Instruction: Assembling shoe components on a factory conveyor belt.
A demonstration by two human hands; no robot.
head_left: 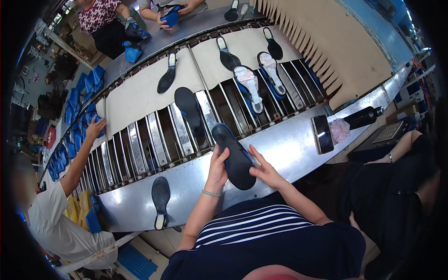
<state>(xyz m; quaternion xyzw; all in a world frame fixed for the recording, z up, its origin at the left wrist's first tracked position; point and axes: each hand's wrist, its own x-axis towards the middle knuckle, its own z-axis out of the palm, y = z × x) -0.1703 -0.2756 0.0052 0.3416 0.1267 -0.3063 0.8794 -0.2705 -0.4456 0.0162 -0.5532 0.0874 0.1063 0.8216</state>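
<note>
Head view. One shoe [233, 158], black sole upward and blue at its edge, is held just below centre, above the metal ledge [128, 205]; clock directions are taken from it. Four loose black soles with pale ends surround it: one on the ledge at 8 o'clock [161, 196], and three on the cream mat [130, 98], at 11 [166, 77], 12 [228, 58] and between 12 and 1 [274, 49]. Two shoes with whitish linings, at 12 [247, 81] and 1 [271, 70], lie partly over the rollers; one sole-up shoe [187, 107] lies at 10:30. One phone [322, 134], one pink fluffy piece [339, 130] and one black bottle [365, 118] lie between 2 and 3. One co-worker's hand [95, 127] reaches in between 9 and 10.

The left hand [217, 168] comes from 7 o'clock, clamped on the shoe's left side, thumb on the sole. The right hand [267, 171] comes from 4, fingers spread, thumb and forefinger well apart, thumb tip at the sole's right edge.
</note>
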